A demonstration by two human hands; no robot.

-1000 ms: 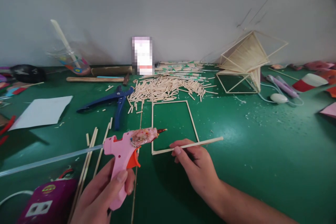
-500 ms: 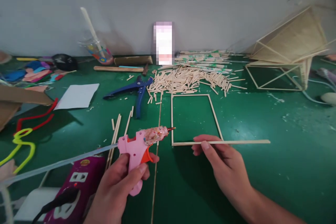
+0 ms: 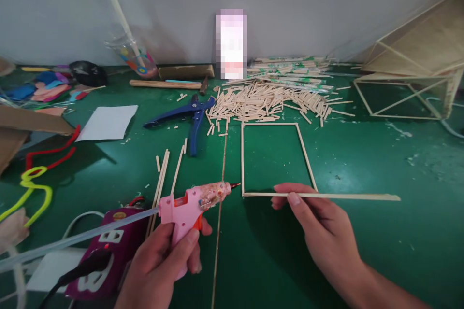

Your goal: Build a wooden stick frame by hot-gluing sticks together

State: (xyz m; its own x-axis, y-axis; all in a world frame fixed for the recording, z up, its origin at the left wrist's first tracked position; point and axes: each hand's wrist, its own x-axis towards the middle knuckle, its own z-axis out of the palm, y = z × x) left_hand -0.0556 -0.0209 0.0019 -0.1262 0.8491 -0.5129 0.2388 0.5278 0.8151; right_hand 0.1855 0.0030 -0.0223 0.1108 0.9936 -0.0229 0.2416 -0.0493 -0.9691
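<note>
My left hand (image 3: 170, 256) is closed around the handle of a pink hot glue gun (image 3: 195, 203), a long clear glue stick (image 3: 90, 232) trailing from its back. Its nozzle points right, close to the left side of a square frame of thin wooden sticks (image 3: 242, 159). Between thumb and fingers, my right hand (image 3: 322, 217) pinches a longer wooden stick (image 3: 362, 197) lying along the near side of that frame. The stick's left end meets the frame's near left corner, and its right end sticks out well past the frame. My right fingers hide part of the near side.
Behind the frame lies a pile of short cut sticks (image 3: 268, 101). Blue cutters (image 3: 195, 111), a hammer (image 3: 170, 85) and a phone (image 3: 232, 46) are nearby. A purple power strip (image 3: 105, 246) sits at left, a stick-built model (image 3: 409, 91) at right.
The glue gun's nozzle has dropped slightly and sits just left of the frame's side. The whole view has shifted a little; my right hand keeps its pinch on the stick.
</note>
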